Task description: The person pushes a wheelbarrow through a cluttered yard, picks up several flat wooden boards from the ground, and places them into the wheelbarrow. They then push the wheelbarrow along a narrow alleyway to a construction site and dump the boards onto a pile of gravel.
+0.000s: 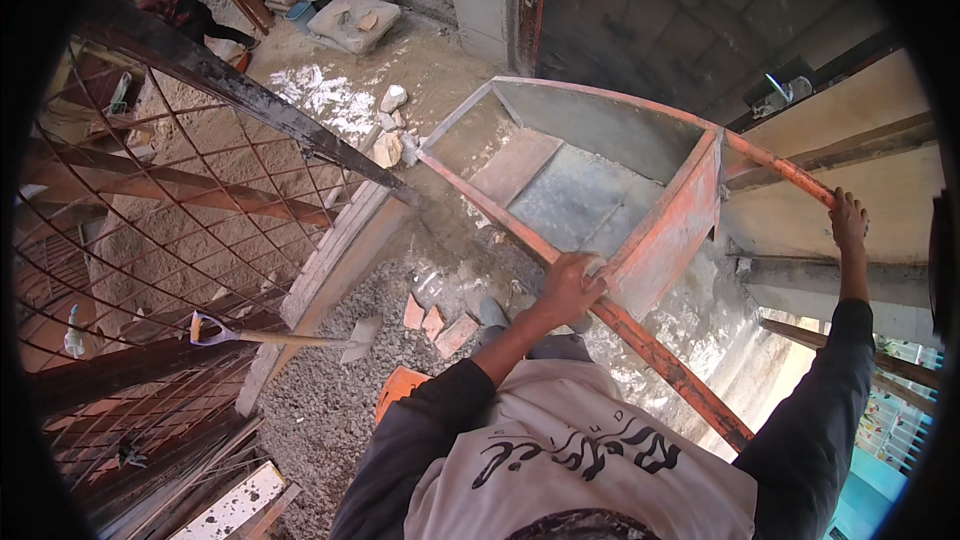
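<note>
In front of me stands an orange-red wheelbarrow with a boxy, worn grey tray; its wheel is hidden. My left hand is closed around the left handle rail, right by the tray's near corner. That rail runs on past the hand toward my body. Out to the right, my right hand grips the end part of the right handle. Inside the tray, a flat reddish-brown panel lies against the left side, and the rest of the floor is bare grey metal.
At left, a rusty mesh frame leans over sand. A shovel rests on gravel near broken bricks. Pale stones lie beyond the tray's left. A filled sack sits farther off. Boards line the right; another person crouches far left.
</note>
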The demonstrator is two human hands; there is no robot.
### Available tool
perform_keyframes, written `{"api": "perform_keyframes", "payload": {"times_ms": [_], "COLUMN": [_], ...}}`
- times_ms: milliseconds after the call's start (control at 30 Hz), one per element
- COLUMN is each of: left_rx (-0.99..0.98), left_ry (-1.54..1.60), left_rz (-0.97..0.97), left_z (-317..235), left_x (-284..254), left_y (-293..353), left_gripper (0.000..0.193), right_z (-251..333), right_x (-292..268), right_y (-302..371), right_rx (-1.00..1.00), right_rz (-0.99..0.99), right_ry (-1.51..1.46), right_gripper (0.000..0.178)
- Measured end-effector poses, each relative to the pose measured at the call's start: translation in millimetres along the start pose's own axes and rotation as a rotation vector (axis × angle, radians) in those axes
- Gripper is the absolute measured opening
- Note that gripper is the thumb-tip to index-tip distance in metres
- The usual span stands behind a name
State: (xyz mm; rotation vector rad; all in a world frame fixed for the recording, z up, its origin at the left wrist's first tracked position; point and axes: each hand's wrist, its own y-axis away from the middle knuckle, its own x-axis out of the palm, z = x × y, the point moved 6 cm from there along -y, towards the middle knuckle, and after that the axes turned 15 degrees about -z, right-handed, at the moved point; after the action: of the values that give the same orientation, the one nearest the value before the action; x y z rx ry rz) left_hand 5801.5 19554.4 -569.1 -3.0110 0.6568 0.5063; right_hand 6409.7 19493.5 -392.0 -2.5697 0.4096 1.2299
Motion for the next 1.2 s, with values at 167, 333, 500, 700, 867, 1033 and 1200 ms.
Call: {"api": "perform_keyframes", "payload": {"times_ms": [167,333,500,700,867,1033,1200], "left_rx": [-0.253,-0.075,-0.138,-0.315,-0.413,-0.513,-0.482], "left_ry": [-0.207,-0.359,-0.381,-0.293,-0.394,-0.349,-0.545], "left_rz": [0.009,0.033,0.183,0.344,0.413,0.463,0.574], "left_z": [97.9,168.3,199.8,249.4,359.1,450.5,520.7], "left_x": [0.0,9.8,17.1,-2.1,-6.6,25.0,62.1], "left_y": [-53.6,-71.8,-96.7,-176.7,-231.5,-267.4,-283.8], "left_gripper": [0.047,0.045,0.041,0.039,0.044,0.047,0.053], "right_z": [-0.6,121.2,306.1,411.5,421.5,423.0,424.5], "right_x": [0.2,-56.0,-53.8,-47.5,-49.4,-53.9,-51.7], "right_y": [2.2,15.6,62.9,66.3,65.1,60.0,59.8], "right_rx": [0.020,0.150,0.473,0.806,0.875,0.864,0.855], "right_rz": [-0.005,-0.295,0.265,0.165,0.085,0.155,0.214], "right_ry": [-0.061,-0.066,-0.933,-0.930,-0.868,-0.719,-0.624], "right_gripper": [0.047,0.063,0.084,0.086,0.081,0.082,0.082]}}
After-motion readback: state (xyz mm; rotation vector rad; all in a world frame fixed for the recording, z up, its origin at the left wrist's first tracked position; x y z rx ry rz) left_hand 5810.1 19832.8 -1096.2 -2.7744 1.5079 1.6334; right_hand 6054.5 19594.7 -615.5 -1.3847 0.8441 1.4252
